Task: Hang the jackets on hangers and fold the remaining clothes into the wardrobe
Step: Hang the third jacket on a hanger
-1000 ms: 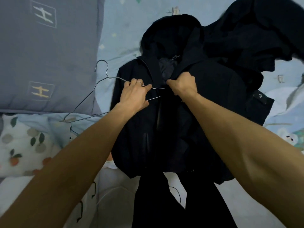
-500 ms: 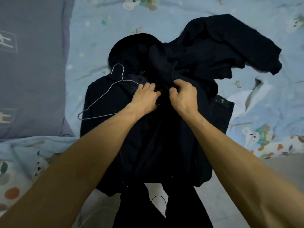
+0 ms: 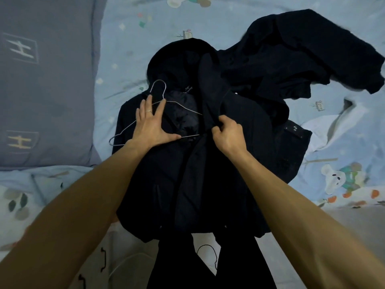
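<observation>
Two hands over a light-blue cartoon-print bedsheet (image 3: 229, 19), grey pillow (image 3: 45, 80) at left: left hand (image 3: 151, 124) flat, fingers spread, pressing the wire hanger (image 3: 133, 126) onto the black hooded jacket (image 3: 166, 195), right hand (image 3: 228, 133) pinching its front edge, more dark clothes (image 3: 302, 51) heaped beyond.

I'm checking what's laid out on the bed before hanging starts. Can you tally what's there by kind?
Dark jackets: 1, the hooded jacket under both hands
Other dark clothes: 2, a heap at the upper right and a piece at the bottom edge
Wire hangers: 1, the hanger
Pillows: 1, the grey pillow
Total: 5
</observation>
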Available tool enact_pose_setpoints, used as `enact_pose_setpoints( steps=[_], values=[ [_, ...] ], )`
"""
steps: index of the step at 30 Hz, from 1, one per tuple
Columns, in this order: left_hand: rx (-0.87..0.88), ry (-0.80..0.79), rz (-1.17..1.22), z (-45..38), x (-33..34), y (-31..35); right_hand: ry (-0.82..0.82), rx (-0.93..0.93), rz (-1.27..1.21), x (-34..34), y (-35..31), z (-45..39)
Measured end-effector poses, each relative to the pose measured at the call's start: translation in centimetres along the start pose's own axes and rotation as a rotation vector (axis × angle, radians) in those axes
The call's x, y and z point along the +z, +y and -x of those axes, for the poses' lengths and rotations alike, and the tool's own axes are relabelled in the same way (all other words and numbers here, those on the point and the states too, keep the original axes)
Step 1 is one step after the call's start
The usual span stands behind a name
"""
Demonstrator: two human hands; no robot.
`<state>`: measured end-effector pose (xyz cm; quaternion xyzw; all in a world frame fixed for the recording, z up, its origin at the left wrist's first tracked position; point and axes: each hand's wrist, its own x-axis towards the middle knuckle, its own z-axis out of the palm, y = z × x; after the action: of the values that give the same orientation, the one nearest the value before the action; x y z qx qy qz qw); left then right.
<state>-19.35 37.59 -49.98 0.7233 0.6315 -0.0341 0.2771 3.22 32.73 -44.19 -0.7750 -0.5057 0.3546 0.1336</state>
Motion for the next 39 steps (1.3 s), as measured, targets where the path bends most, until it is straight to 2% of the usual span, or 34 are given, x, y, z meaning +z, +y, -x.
enact_pose_setpoints(
  steps=[2,4,7,10,13,17,20,25,31,35,39],
  values=[
    [-0.104,-0.115,-0.017,-0.3,-0.1,-1.3,-0.003,-0.022,-0.009,0.5,-0.1,0.1],
    [-0.102,-0.165,-0.061,-0.4,0.1,-2.0,-0.005,-0.031,0.001,0.7,-0.2,0.2],
    [-0.031,-0.055,-0.108,0.1,0.3,-1.0,-0.003,-0.089,0.035,0.7,-0.6,0.2],
    [0.042,0.075,-0.103,0.0,0.2,1.2,0.072,-0.224,0.036,0.8,-1.6,-0.3],
    [0.109,0.133,-0.113,-0.7,0.4,3.3,0.102,-0.281,0.116,0.5,-2.3,-0.9],
    [0.088,0.058,-0.115,-1.0,1.1,4.0,-0.089,-0.154,0.286,0.3,-1.8,-1.3],
    [0.037,0.008,-0.076,-0.6,1.6,3.1,-0.227,-0.123,0.301,0.3,-1.6,-1.4],
    [0.069,0.084,0.023,0.9,1.3,1.4,-0.021,-0.191,0.353,-1.0,-2.1,-1.3],
    [0.261,0.161,-0.114,0.8,-0.2,2.3,-0.01,-0.287,0.36,-2.4,-3.4,-1.7],
    [0.366,0.118,-0.153,-0.5,-0.4,4.8,-0.003,-0.163,0.226,-2.5,-4.1,-2.7],
    [0.278,0.147,-0.054,-1.5,-0.1,5.2,0.022,-0.076,0.254,-2.8,-3.2,-3.3]
  ],
)
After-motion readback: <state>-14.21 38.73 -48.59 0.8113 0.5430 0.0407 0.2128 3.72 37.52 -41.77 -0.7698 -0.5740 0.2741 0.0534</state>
